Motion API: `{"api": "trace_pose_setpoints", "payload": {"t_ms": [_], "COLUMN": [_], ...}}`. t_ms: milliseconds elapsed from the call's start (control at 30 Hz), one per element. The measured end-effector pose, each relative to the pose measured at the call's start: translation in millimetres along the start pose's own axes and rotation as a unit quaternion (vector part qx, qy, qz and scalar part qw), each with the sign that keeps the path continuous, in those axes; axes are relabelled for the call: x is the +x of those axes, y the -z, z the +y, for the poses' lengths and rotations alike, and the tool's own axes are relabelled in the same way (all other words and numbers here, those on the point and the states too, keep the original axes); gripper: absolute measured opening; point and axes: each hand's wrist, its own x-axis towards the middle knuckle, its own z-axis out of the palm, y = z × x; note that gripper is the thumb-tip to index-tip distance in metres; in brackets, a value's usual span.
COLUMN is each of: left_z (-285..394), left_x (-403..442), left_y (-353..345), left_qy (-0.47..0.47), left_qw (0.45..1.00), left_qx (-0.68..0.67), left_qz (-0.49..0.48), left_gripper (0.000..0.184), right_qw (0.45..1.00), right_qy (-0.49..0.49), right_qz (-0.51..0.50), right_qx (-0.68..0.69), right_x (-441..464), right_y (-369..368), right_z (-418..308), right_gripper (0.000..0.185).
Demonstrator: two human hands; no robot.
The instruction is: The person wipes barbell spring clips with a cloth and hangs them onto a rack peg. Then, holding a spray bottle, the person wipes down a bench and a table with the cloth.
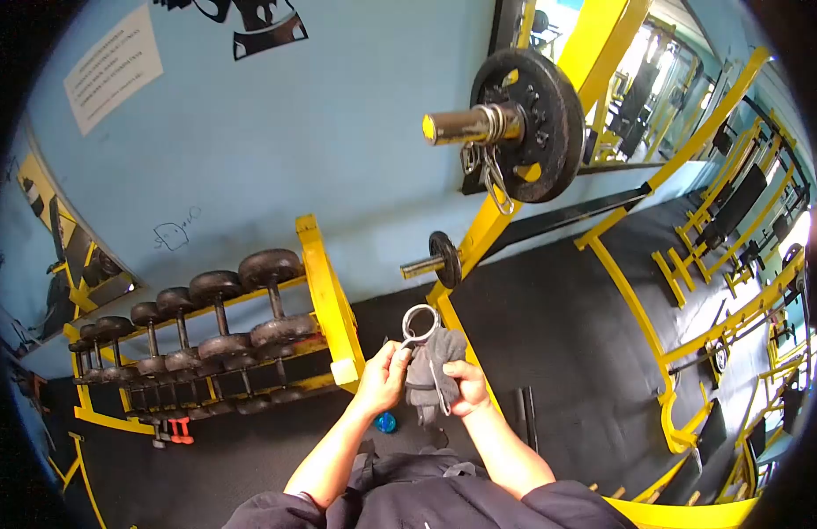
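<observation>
My left hand (384, 381) is closed, pinching a metal spring collar (421, 323) near its lower side, with the ring standing above the fingers. My right hand (466, 389) grips a bunched grey cloth (423, 370), which hangs down between both hands and lies against the collar's ring. A thin pale strip runs down the cloth near my right fingers; I cannot tell whether it belongs to the cloth or to the collar. Both hands are held in front of my body, above the black floor.
A rack of black dumbbells (221, 342) stands at left by the blue wall. Ahead, a weight plate (549, 126) sits on a bar sleeve with a chain and clip (495, 176). A smaller plate (444, 259) is below. A blue bottle (385, 422) is on the floor.
</observation>
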Motion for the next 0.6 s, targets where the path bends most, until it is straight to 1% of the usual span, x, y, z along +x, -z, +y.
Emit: {"api": "trace_pose_setpoints", "payload": {"t_ms": [33,67,100,133,167,200,233,267,300,333,367,400,433,500,567,600], "left_z": [2,3,6,14,21,11,2,-6,0,14,22,16,13,20,11,11], "left_x": [4,5,8,5,3,2,4,4,2,6,14,19,24,23,26,28], "left_y": [0,-3,-7,-5,-3,-4,-6,-7,-5,1,10,13,16,22,33,37], "left_qy": [-0.027,-0.029,-0.070,-0.029,0.009,-0.009,-0.108,-0.120,-0.128,-0.109,-0.126,-0.169,-0.213,-0.126,-0.085,-0.090], "left_qw": [0.999,0.997,0.990,0.990,0.988,0.988,0.992,0.991,0.991,0.994,0.992,0.985,0.975,0.970,0.962,0.967], "left_qx": [-0.011,-0.070,-0.120,-0.137,-0.156,-0.157,-0.070,-0.052,-0.034,-0.024,-0.026,-0.045,-0.065,-0.206,-0.258,-0.238], "left_qz": [0.021,0.026,0.037,0.025,0.012,-0.006,0.019,0.013,0.006,0.017,-0.002,-0.003,-0.002,-0.007,-0.018,-0.023], "left_gripper": [0.023,0.026,0.027,0.028,0.028,0.027,0.025,0.024,0.023,0.022,0.023,0.024,0.024,0.026,0.026,0.026], "right_qw": [1.000,0.999,0.997,0.997,0.998,0.992,0.977,0.984,0.984,0.985,0.986,0.987,0.985,0.990,0.959,0.920], "right_qy": [0.013,0.020,0.027,0.039,0.050,0.045,0.044,0.039,0.034,0.056,0.076,0.089,0.087,0.078,0.058,0.125], "right_qz": [0.010,-0.018,-0.042,-0.055,-0.004,-0.010,-0.010,-0.002,-0.042,-0.028,-0.020,-0.005,-0.016,-0.004,-0.005,-0.077], "right_qx": [0.013,0.034,0.057,0.047,-0.029,-0.121,-0.209,-0.175,-0.172,-0.159,-0.147,-0.137,-0.146,-0.120,-0.279,-0.363], "right_x": [-3,-13,-24,-33,-37,-34,-31,-20,-11,-9,-3,-7,-14,-39,-67,-68], "right_y": [1,-3,-17,-47,-45,-52,-61,-54,-55,-57,-60,-69,-64,-73,-58,-53], "right_z": [6,11,14,16,16,5,-5,-9,-16,-9,-1,10,18,35,35,30], "right_gripper": [0.046,0.048,0.051,0.055,0.058,0.057,0.056,0.053,0.049,0.047,0.046,0.046,0.050,0.057,0.063,0.066]}}
